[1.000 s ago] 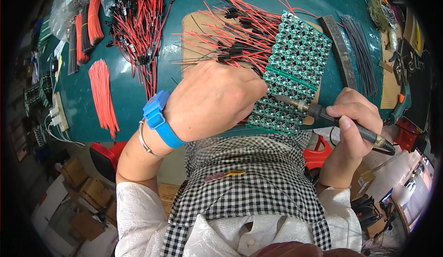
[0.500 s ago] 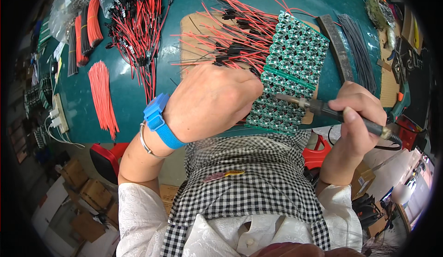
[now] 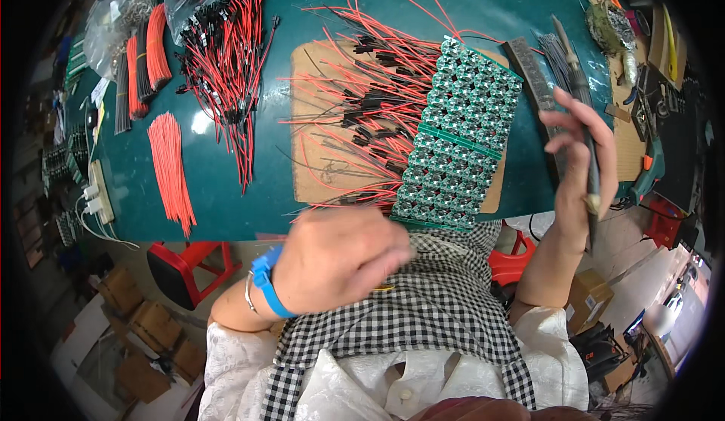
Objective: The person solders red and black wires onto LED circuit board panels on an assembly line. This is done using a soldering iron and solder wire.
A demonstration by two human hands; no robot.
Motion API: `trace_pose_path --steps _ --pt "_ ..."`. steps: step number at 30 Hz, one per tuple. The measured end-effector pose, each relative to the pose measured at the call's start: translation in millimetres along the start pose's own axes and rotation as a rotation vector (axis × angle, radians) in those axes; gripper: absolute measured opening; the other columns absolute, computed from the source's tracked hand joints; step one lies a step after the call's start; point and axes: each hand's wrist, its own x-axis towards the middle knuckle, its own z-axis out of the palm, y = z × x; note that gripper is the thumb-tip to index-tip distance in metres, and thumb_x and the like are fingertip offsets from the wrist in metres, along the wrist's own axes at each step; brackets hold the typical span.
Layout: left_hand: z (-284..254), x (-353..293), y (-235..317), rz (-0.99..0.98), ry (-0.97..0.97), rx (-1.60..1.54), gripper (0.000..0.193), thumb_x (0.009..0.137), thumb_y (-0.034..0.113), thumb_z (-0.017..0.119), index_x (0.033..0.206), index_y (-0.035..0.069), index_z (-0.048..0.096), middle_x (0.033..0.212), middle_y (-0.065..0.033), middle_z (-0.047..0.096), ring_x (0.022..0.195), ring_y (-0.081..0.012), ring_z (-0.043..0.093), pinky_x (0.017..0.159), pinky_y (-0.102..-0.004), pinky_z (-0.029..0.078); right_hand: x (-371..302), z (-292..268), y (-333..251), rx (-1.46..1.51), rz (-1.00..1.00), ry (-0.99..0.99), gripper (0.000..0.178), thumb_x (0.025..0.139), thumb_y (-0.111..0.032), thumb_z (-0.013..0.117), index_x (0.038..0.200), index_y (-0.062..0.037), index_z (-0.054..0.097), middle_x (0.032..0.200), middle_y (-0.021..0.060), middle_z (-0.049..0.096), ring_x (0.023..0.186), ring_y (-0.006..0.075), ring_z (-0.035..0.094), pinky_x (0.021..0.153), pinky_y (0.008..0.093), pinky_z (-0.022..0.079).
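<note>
My right hand (image 3: 578,138) is wrapped round a soldering iron (image 3: 580,85), its tip pointing up and away over the right side of the table. Just beyond the table's front edge is my left hand (image 3: 343,259), its fingers curled together and blurred; what they hold, if anything, is hidden. A panel of green circuit boards (image 3: 461,134) lies between the hands, on a brown board (image 3: 313,187). Red and black wires with black connectors (image 3: 370,104) fan out leftward from its left edge. Neither hand touches the panel.
A dark metal bar (image 3: 532,74) and thin grey wires (image 3: 555,58) lie right of the panel. To the left are a heap of connector wires (image 3: 230,74), a red wire bundle (image 3: 172,172) and banded bundles (image 3: 157,51). Red stools (image 3: 185,274) stand below the table edge.
My left hand has drawn back from the panel toward me. The soldering iron has left the boards and swung upright in my right hand. The panel now sits slightly nearer and further left.
</note>
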Motion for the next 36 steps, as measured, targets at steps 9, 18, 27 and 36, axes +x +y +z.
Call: trace_pose_path --steps 9,18,27,36 --pt "40.8 -38.7 -26.5 -0.551 -0.249 -0.423 0.038 0.091 0.015 0.076 0.123 0.001 0.060 0.057 0.0012 0.041 0.053 -0.0068 0.034 0.050 -0.0264 0.033 45.4 39.6 17.6 -0.508 -0.292 -0.172 0.036 0.085 0.004 0.061 0.117 -0.0115 0.062 0.125 0.0159 0.061 0.104 0.0406 0.063 0.088 0.0420 0.053" --pt "44.3 -37.6 -14.3 -0.664 0.056 -0.726 0.040 0.094 0.010 0.072 0.129 -0.001 0.057 0.062 0.0097 0.042 0.056 -0.0026 0.031 0.051 -0.0234 0.029 46.3 45.2 6.4 -0.409 -0.278 -0.203 0.040 0.082 0.010 0.060 0.116 -0.0126 0.062 0.121 0.0143 0.060 0.097 0.0389 0.064 0.083 0.0422 0.054" --pt "-29.5 -51.8 -15.5 -0.389 0.393 -0.115 0.025 0.083 -0.002 0.075 0.106 -0.002 0.068 0.059 0.0096 0.037 0.054 -0.0003 0.027 0.048 -0.0235 0.021 -26.0 48.6 -17.7 -0.275 -0.172 -0.058 0.044 0.080 -0.007 0.080 0.119 -0.0032 0.060 0.125 0.0243 0.057 0.110 0.0386 0.061 0.094 0.0424 0.050" --pt "-34.0 -49.3 -23.9 -0.484 0.389 0.330 0.013 0.079 0.005 0.081 0.089 0.003 0.073 0.060 -0.0040 0.052 0.049 -0.0079 0.041 0.045 -0.0277 0.033 -61.3 56.2 -9.8 -0.277 -0.121 -0.128 0.055 0.076 -0.003 0.083 0.124 -0.0065 0.057 0.132 0.0232 0.054 0.114 0.0388 0.062 0.092 0.0416 0.055"
